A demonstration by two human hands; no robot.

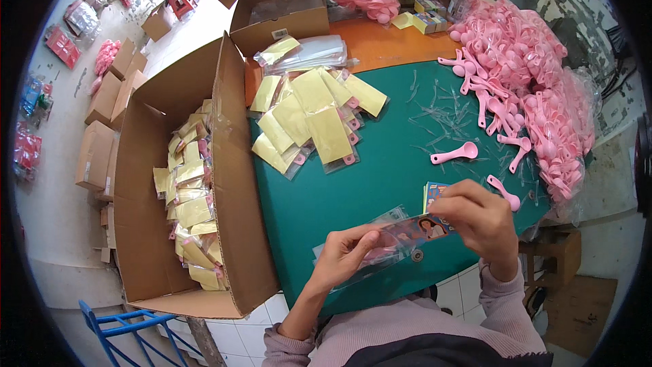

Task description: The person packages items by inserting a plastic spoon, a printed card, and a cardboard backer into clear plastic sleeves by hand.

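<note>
My left hand (344, 253) grips a clear plastic bag (401, 236) near the front edge of the green table, thumb on top. Something pink shows through the plastic beside that thumb. With pinched fingers, my right hand (481, 221) holds the far end of a colourful printed card (433, 227) at the bag's right end; how far the card reaches into the bag I cannot make out. More clear bags lie under my left hand. Just beyond my right hand rests a stack of printed cards (432, 194), partly hidden by it. A loose pink measuring spoon (455, 153) lies farther off.
Packed pouches with yellow cards (305, 115) are piled at the table's far left. Similar pouches fill a tall cardboard box (244, 231) on the left. Pink spoons (523, 61) heap up at the right, near scattered clear plastic strips (438, 119). A blue metal frame (129, 329) stands lower left.
</note>
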